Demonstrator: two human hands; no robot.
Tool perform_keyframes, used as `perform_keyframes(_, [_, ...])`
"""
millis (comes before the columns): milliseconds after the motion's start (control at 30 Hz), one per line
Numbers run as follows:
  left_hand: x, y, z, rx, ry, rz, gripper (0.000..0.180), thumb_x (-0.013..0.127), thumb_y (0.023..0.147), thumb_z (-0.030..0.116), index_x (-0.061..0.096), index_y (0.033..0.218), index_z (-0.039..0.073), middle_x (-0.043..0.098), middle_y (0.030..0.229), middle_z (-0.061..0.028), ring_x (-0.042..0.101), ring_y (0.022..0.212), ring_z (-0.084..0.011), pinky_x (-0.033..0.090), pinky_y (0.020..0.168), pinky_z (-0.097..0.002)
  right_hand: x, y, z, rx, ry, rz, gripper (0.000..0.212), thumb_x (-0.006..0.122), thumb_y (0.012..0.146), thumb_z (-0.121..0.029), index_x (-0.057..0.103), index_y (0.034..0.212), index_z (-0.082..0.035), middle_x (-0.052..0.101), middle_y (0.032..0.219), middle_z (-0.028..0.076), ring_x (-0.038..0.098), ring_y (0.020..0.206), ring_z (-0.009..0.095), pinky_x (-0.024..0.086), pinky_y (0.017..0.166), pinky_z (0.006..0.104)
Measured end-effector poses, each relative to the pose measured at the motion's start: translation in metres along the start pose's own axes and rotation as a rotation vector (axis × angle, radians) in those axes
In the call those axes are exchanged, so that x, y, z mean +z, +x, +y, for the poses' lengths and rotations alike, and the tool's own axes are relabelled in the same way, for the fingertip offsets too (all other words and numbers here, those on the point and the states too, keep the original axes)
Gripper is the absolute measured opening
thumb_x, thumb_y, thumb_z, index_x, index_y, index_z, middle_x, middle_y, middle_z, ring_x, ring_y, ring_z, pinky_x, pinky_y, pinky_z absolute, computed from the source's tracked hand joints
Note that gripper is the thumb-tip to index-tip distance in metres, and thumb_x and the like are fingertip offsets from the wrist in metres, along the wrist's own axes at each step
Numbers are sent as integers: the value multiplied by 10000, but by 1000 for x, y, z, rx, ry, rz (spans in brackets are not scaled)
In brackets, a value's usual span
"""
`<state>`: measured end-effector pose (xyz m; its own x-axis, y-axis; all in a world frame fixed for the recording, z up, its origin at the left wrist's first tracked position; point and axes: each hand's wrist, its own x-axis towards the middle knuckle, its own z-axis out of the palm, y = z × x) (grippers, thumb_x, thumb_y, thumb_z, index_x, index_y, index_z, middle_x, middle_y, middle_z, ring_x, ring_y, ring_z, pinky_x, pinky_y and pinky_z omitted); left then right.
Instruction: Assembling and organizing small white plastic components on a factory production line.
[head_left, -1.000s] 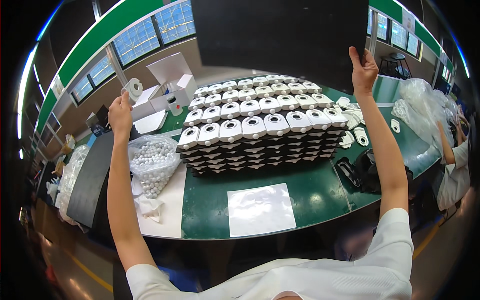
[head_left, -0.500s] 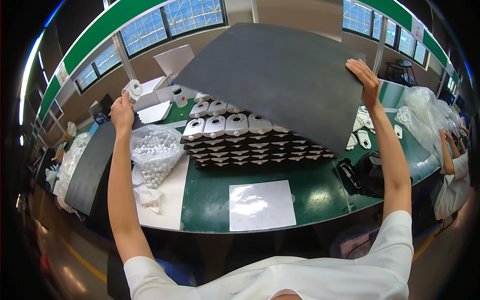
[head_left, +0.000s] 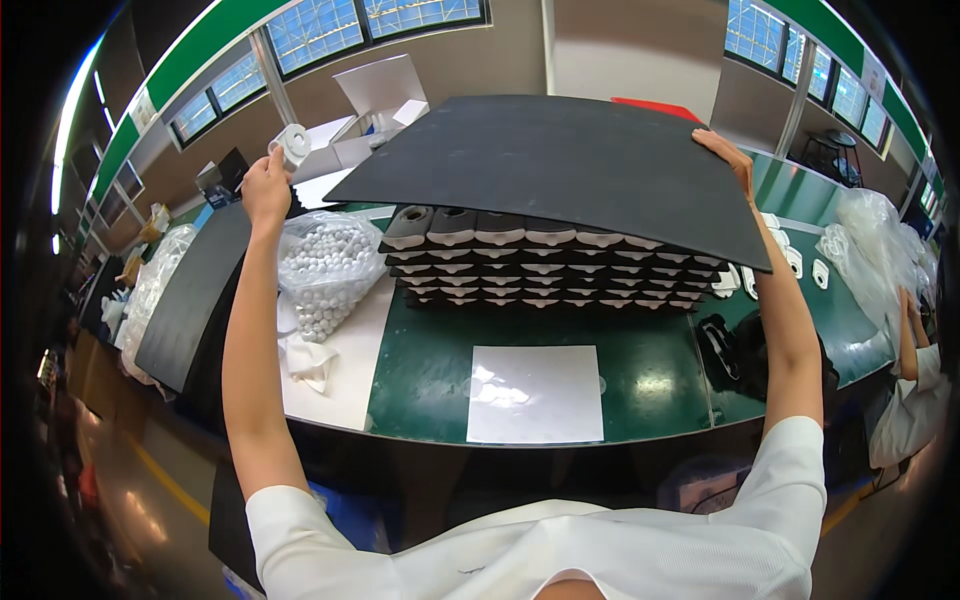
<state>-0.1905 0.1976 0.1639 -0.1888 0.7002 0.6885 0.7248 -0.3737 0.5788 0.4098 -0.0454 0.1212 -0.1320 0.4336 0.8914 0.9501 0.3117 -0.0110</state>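
My left hand [head_left: 266,188] is raised at the left, its fingers closed on a small white plastic part [head_left: 290,146] with a round hole. My right hand [head_left: 726,158] grips the far right edge of a large black sheet [head_left: 560,160]. The sheet spans the top of a layered stack, tilted slightly, and its near right corner sticks out past the stack. White plastic housings [head_left: 452,226] with dark centres stand in a row under it. Below them, further black layers [head_left: 560,272] alternate with white edges. How far the sheet rests on the housings is hidden.
A clear bag of white balls [head_left: 325,265] stands left of the stack on the green table [head_left: 640,385]. A white sheet of paper [head_left: 535,395] lies in front. Loose white housings [head_left: 790,258], a black bundle [head_left: 745,350] and plastic bags [head_left: 880,235] are at the right, near another person's arm [head_left: 908,335].
The black sheet has come down and levelled over the stack, covering the top housings that showed before. My right hand lowered with it; my left hand still holds the white part.
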Motion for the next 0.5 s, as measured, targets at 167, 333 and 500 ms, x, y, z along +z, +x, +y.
perform_keyframes(167, [10,-7,4,5,41,-53,472,482,911,456,661,741,54,642,660,-65,631,687,-240,459,691,-378,20,-16,50,276,54,-64,448,647,770,-41,576,1212,-68,561,1259,143,521,1188,286,392,1028,350])
perform_keyframes(333, [15,-25,33,152,92,-89,437,488,905,446,657,783,63,650,683,-93,639,708,-294,465,690,-418,12,-33,117,516,-161,-155,633,679,731,-36,473,1326,-99,491,1332,160,439,1261,312,363,1043,365])
perform_keyframes(500, [26,-61,81,605,300,-138,308,534,907,364,645,901,76,659,758,-140,637,723,-337,470,637,-424,-30,-35,97,952,220,-218,455,646,830,-178,542,1257,-58,601,1164,117,592,1012,205,458,825,316])
